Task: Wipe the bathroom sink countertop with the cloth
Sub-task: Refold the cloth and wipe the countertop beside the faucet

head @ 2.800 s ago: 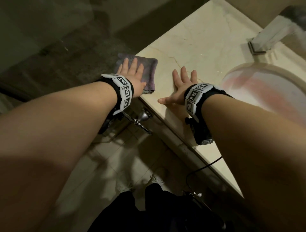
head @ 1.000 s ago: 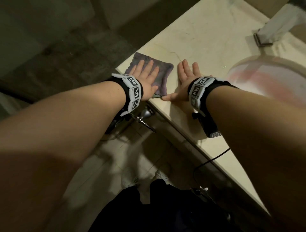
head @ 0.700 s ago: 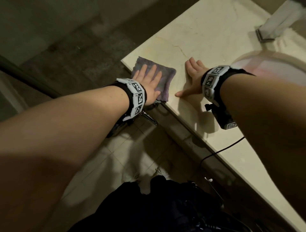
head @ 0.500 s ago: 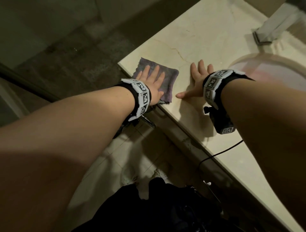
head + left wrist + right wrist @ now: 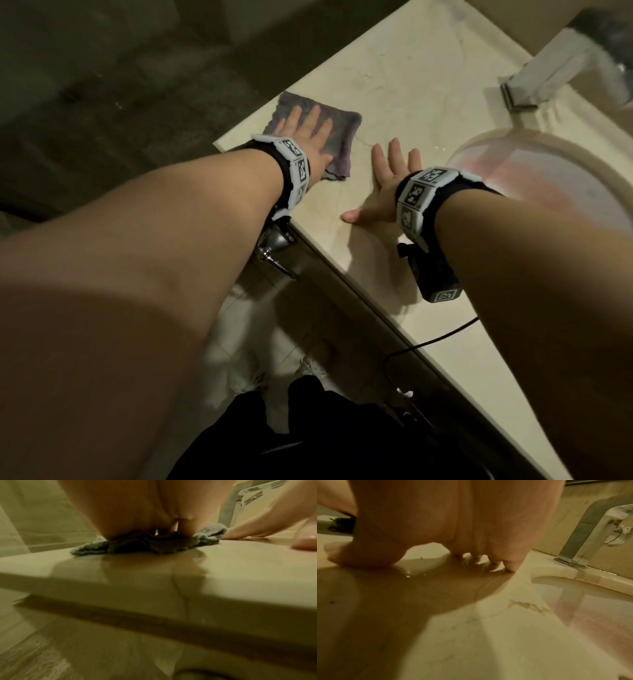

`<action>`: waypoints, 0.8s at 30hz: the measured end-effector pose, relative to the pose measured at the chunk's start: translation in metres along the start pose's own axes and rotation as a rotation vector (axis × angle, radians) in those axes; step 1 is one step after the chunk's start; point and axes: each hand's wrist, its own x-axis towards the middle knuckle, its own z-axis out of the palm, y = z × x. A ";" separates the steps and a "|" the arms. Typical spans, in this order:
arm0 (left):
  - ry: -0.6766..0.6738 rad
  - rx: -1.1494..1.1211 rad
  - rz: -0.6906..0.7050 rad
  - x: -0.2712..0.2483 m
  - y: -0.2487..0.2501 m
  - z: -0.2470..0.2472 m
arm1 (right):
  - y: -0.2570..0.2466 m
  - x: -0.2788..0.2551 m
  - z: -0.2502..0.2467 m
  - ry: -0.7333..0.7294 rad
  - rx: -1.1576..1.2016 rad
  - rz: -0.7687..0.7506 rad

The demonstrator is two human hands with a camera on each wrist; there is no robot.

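Mid-wipe near the left front corner of the marble tabletop point(image 5: 404, 82). Folded grey-purple cloth point(image 5: 337, 135) lying flat there, just inside the edge, pinned under the left hand point(image 5: 305, 137). Grip on that side: none closed round anything; fingers straight and spread, palm pressing the cloth down, nothing pinched. From the left wrist view, cloth bunched a little under the palm, one corner lifted clear on the thumb side. Right hand point(image 5: 387, 192) flat on bare stone just beside the cloth, fingers splayed, holding nothing, apparently bracing. Sink basin point(image 5: 561, 219) further right, chrome faucet point(image 5: 548, 78) behind it.

To do this stroke well, probably:
- Keep the palm flat and weight even, so the whole cloth stays in contact rather than riding on its folds.
- Smooth the raised corner back down before the next pass.
- Mind the edge: cloth close to the corner, easy to push off onto the floor.
- Work in overlapping passes toward the basin; small water drops visible near the right hand in the right wrist view, likely still to be taken up.
- Shift the bracing hand aside to reach the stone beneath it.
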 end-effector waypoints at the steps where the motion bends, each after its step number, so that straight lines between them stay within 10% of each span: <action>1: -0.001 -0.011 -0.007 -0.002 -0.002 0.000 | 0.000 0.000 0.000 0.001 0.001 0.000; 24: -0.014 -0.085 -0.110 -0.039 -0.062 0.013 | -0.007 -0.007 -0.001 0.014 0.008 0.017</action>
